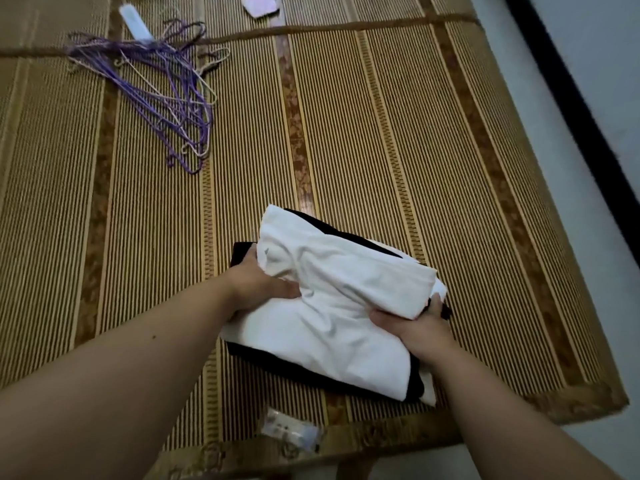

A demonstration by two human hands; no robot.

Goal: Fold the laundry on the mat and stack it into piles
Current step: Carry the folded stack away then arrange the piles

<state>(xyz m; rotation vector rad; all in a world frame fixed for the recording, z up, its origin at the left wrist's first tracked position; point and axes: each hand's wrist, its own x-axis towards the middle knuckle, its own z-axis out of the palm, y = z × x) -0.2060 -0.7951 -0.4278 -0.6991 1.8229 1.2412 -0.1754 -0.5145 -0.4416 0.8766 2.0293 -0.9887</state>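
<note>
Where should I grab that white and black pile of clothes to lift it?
From both sides, low down: fingers under the bottom black layer, thumbs on top, much as the left hand and right hand hold it. The stack is loose layers, so grabbing only the top would likely peel that off.

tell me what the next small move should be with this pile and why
Probably smooth the white garment flat and square it up: it sits rumpled and skewed over the black clothes, with the left hand and right hand gripping its sides.
</note>
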